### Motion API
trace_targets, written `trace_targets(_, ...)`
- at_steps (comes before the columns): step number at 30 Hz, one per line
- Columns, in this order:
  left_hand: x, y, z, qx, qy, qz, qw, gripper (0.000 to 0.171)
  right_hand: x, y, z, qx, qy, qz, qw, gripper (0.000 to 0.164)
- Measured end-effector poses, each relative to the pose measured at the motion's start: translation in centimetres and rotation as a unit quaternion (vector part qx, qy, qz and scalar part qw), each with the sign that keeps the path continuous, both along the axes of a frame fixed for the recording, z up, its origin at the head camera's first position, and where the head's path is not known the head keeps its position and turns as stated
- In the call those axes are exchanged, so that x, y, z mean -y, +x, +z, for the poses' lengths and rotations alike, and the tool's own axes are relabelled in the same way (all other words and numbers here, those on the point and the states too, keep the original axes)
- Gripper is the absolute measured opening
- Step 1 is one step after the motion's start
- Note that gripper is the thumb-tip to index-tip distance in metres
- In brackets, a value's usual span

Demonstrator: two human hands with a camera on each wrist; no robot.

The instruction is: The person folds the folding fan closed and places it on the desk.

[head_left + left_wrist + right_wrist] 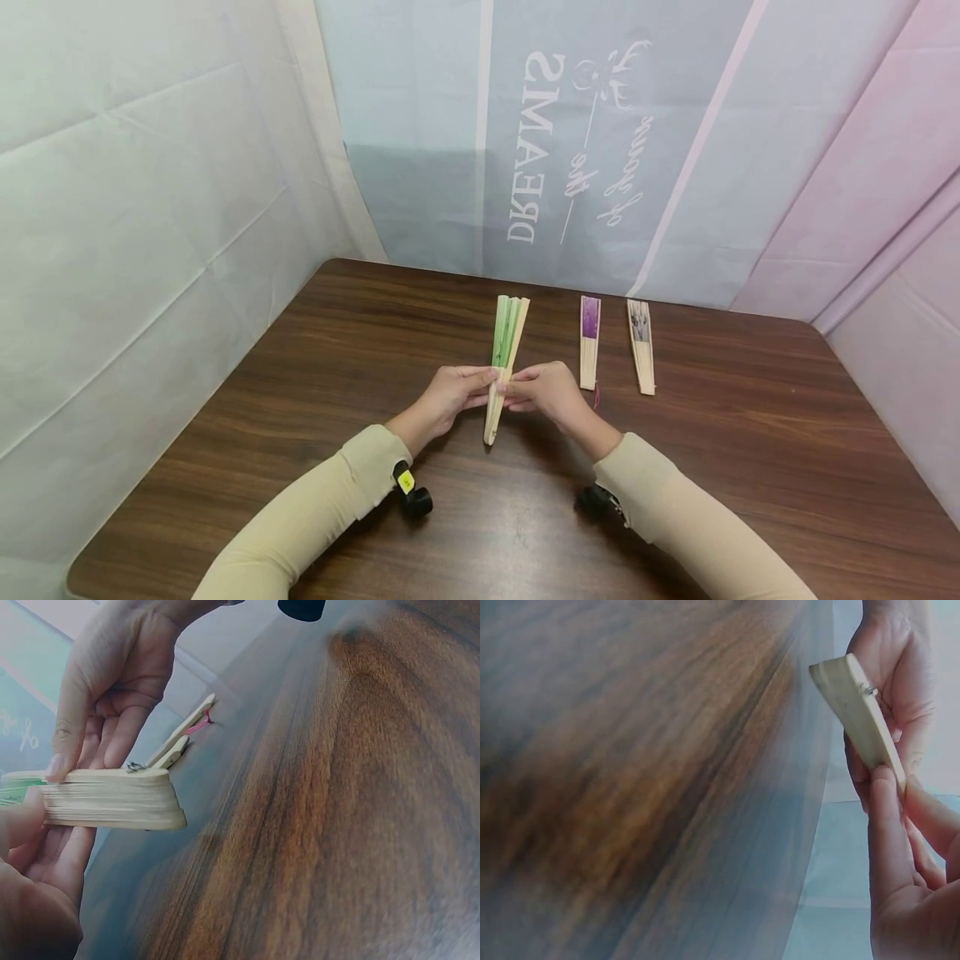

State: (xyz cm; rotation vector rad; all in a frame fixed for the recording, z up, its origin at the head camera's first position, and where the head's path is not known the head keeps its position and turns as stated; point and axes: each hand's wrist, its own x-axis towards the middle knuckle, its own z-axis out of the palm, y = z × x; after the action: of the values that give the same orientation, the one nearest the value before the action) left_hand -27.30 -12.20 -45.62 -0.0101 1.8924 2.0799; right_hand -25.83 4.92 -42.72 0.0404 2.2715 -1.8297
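Note:
Both hands hold a green folding fan (pixel 507 337) with pale wooden ribs, its green end pointing away and slightly spread. From the left side, my left hand (pixel 454 390) pinches the ribs between thumb and fingers. On the opposite side my right hand (pixel 551 392) pinches the same ribs. The left wrist view shows the stacked wooden ribs (pixel 120 799) edge-on, raised over the table. In the right wrist view, the fan's pivot end (pixel 851 697) sticks out past the fingers.
To the right on the brown wooden table (pixel 750 442) lie a closed purple folding fan (pixel 590 342) with a pink tassel and a closed grey-patterned folding fan (pixel 641 346). A printed cloth (pixel 420 150) hangs behind the table's far edge.

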Motion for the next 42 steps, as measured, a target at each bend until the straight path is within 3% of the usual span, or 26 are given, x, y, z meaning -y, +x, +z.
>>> trace_targets(7,-0.04,0.08,0.04,0.0,-0.006,0.014,0.9999,0.031,0.08,0.02,-0.39,0.022,-0.021,-0.018,0.999,0.028)
trace_targets(14,-0.23,0.14,0.09,-0.036,-0.036,0.008,0.9987,0.029,0.2,0.07,-0.47,0.028,-0.042,-0.032,0.998,0.032)
trace_targets(20,-0.47,0.09,0.25,-0.034,-0.05,0.012,0.9981,0.03,0.16,-0.06,-0.59,0.037,-0.038,-0.045,0.998,0.029)
trace_targets(42,-0.95,-0.17,0.27,0.0,-0.002,0.05,0.9988,0.028,-0.09,-0.11,-0.72,0.027,-0.07,-0.063,0.995,0.029)
